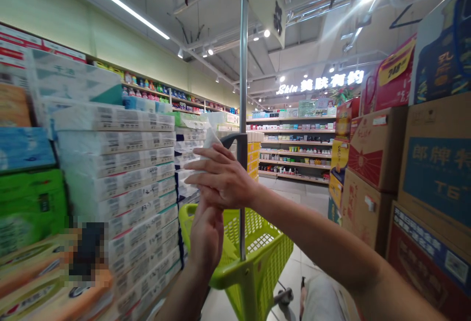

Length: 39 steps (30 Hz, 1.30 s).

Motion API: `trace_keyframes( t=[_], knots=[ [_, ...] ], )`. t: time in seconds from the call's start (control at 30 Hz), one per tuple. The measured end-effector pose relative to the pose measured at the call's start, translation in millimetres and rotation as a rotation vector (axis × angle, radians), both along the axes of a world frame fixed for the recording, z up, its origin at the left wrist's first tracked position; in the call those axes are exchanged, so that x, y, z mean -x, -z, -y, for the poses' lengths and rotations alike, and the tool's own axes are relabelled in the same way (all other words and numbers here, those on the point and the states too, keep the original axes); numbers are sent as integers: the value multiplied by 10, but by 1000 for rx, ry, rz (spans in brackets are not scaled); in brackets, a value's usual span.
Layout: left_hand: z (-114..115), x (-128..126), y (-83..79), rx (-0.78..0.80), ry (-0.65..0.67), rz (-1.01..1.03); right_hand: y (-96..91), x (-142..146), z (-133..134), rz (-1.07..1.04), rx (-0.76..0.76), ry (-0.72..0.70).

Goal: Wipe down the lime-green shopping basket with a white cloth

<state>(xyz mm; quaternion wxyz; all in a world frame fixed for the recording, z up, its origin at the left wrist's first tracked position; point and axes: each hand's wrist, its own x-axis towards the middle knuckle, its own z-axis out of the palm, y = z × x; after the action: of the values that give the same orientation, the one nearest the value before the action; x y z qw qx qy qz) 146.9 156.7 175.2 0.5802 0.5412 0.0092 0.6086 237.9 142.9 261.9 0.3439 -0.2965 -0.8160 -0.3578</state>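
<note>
In front of me, my two hands are together around a white, thin, pointed piece that looks like tissue [210, 138]. My right hand [228, 178] crosses over it with its fingers laid across and pressed against it. Beneath, my left hand [208, 235] comes up from below; its fingers are mostly hidden behind the right hand. A lime-green shopping cart [285, 252] stands just beyond the hands. From its near rim rises a metal pole [243, 75] with a dark handle-like bracket [241, 156], close beside my right hand.
Tall stacks of white wrapped packs [136, 169] line the left, with orange packs [33, 281] low in front. Cardboard cartons [379, 154] are piled on the right. Stocked shelves [294, 142] stand at the back. Tiled floor [294, 198] shows between.
</note>
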Motion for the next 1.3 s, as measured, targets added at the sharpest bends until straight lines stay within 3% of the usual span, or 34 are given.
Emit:
trace_keyframes(
  t=[0.1, 0.17, 0.33, 0.63, 0.73, 0.9, 1.03, 1.1, 1.3],
  knots=[
    [-4, 0, -15, 19, 72, 59, -35, -112, -25, 95, 0, -29],
    [-3, 8, -33, 27, 119, 79, -107, -196, -56, 98, -45, 35],
    [-22, 50, -30, 67, 169, 82, -180, -309, -129, -190, -208, 220],
    [-39, 53, 12, 57, 189, 70, 57, -218, -255, -560, -349, 132],
    [-38, 45, -1, 31, 176, 60, 95, -164, -202, -416, -324, 76],
    [-19, 33, -22, 16, 122, 49, 42, -172, -96, 70, -91, 14],
    [-7, 44, -7, -4, 147, 27, -94, -304, -70, -182, -193, 107],
    [1, 40, -5, 1, 159, 12, -73, -320, -60, -309, -255, 160],
    [14, -15, -27, -8, 128, 15, 210, -248, -62, 98, -126, 132]
  ],
)
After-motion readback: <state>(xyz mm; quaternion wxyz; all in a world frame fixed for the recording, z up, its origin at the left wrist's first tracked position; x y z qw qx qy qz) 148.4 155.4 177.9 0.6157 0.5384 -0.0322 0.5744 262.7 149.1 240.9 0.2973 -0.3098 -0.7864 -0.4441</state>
